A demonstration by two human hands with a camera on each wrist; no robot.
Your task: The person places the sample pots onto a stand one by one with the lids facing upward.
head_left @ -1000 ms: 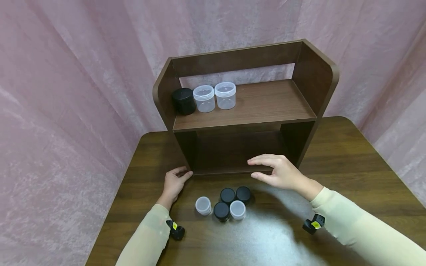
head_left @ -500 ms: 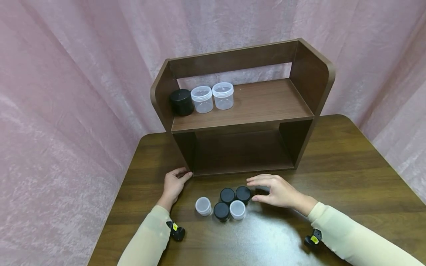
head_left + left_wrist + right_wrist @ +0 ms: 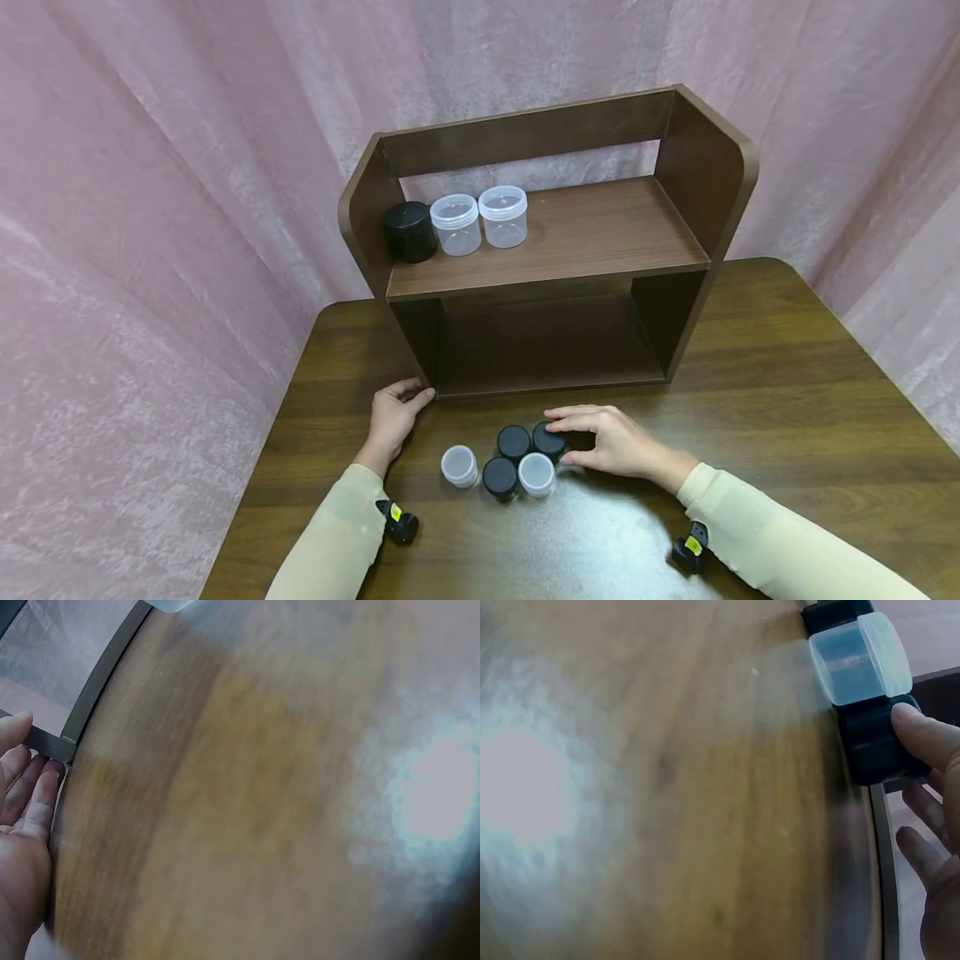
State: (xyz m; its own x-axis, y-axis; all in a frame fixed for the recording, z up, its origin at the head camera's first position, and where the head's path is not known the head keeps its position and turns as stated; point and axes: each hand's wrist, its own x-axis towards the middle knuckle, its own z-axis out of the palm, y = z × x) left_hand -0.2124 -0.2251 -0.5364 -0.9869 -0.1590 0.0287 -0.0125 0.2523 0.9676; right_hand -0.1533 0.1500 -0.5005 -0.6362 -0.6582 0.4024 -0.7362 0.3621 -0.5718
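My left hand (image 3: pixel 392 421) grips the lower left corner of a two-tier brown shelf (image 3: pixel 547 390), thumb at the front edge and fingers along the outer side. With my right hand (image 3: pixel 611 442) I hold a black lidded jar (image 3: pixel 549 446), the rear right one of a cluster on the table. Its dark side shows under my thumb in the right wrist view, where the thumb (image 3: pixel 919 731) lies at the lid. Close by stand two more black jars, one rear (image 3: pixel 513 442) and one front (image 3: pixel 500 477), plus a clear jar (image 3: pixel 537 475) in front of the held one.
Another clear jar (image 3: pixel 459 466) stands apart at the left. On the upper tier, a larger black jar (image 3: pixel 410 233) and two larger clear jars (image 3: pixel 456 225) line up from the left side. Pink curtains (image 3: pixel 225 167) hang behind the wooden table (image 3: pixel 787 375).
My right hand has come down and to the left, from in front of the lower tier to the rear right black jar. My left hand stays at the shelf corner.
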